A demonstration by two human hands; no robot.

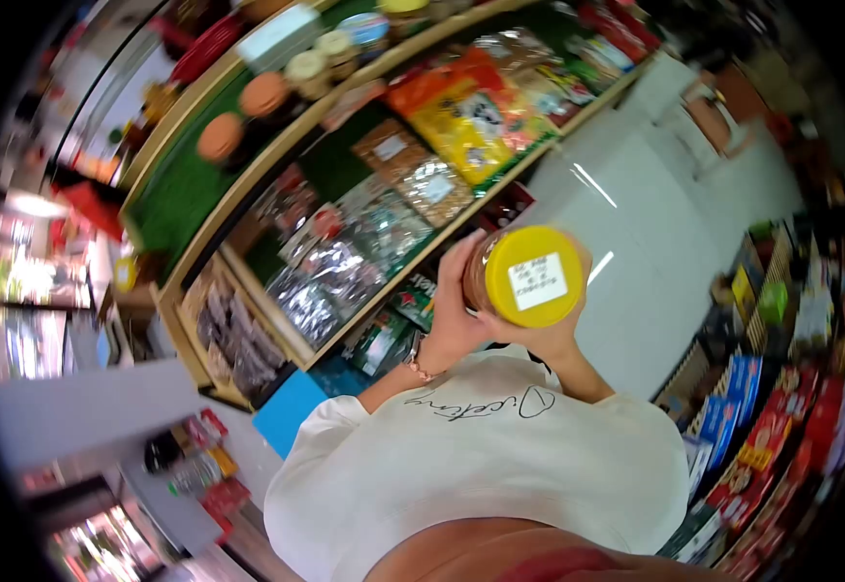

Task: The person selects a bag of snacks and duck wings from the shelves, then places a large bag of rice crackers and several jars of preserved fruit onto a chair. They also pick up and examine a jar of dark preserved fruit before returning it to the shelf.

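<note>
A jar with a yellow screw lid (531, 254) is held up in front of my chest, its top facing the camera. On the lid sits a white label with dark lettering, too blurred to read in full. Around the left side of the jar wraps my left hand (456, 312), a bracelet on its wrist. My right hand (551, 339) grips the jar from below and the right, its fingers partly hidden behind the lid. The jar's brownish side shows only a little beside my left fingers.
A wooden display shelf (248, 209) lined with green holds jars with orange lids (222, 138), a yellow-and-orange bag (471, 121) and several clear packets (345, 257). Blue boxes (730, 400) and red packages (767, 436) stand at the right. Pale glossy floor (626, 320) lies between.
</note>
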